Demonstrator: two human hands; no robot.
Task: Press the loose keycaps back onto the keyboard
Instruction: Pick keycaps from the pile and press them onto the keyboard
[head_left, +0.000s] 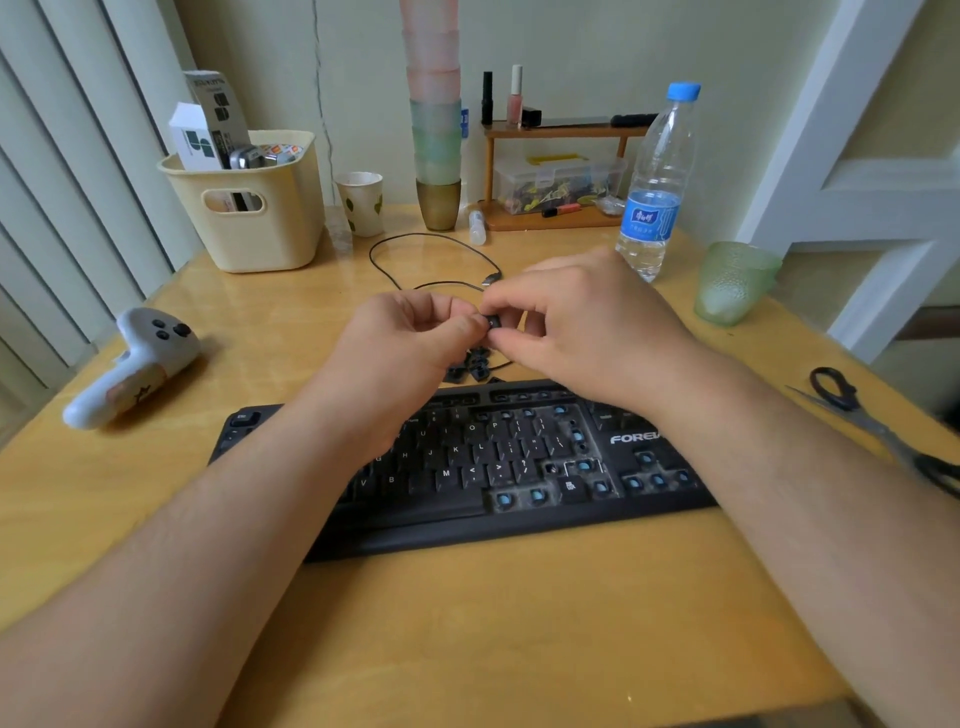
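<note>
Both hands are meeting above the far edge of the black keyboard (467, 467), which is lying across the middle of the wooden surface (467, 623). The left hand (410, 338) and the right hand (576, 322) are together pinching one small black keycap (492, 322) between their fingertips, holding it off the surface. Directly beneath the hands, at 12 o'clock from the keyboard and just beside its far edge, a little heap of loose keycaps (470, 364) is lying on the surface. On the keyboard's right half, several sockets are showing bare blue stems where caps are missing, while the letter keys toward the left are sitting in place.

At 9 o'clock from the keyboard a white game controller (135, 364) is resting on the surface. At 11 o'clock a cream basket (249, 208) is holding boxes, and near it a paper cup (361, 202) is standing upright. A black cable (431, 260) is looping at 12 o'clock, beyond the hands. At 1 o'clock a water bottle (657, 182) is standing, with a green glass cup (732, 283) at 2 o'clock and scissors (883, 426) lying at 3 o'clock.
</note>
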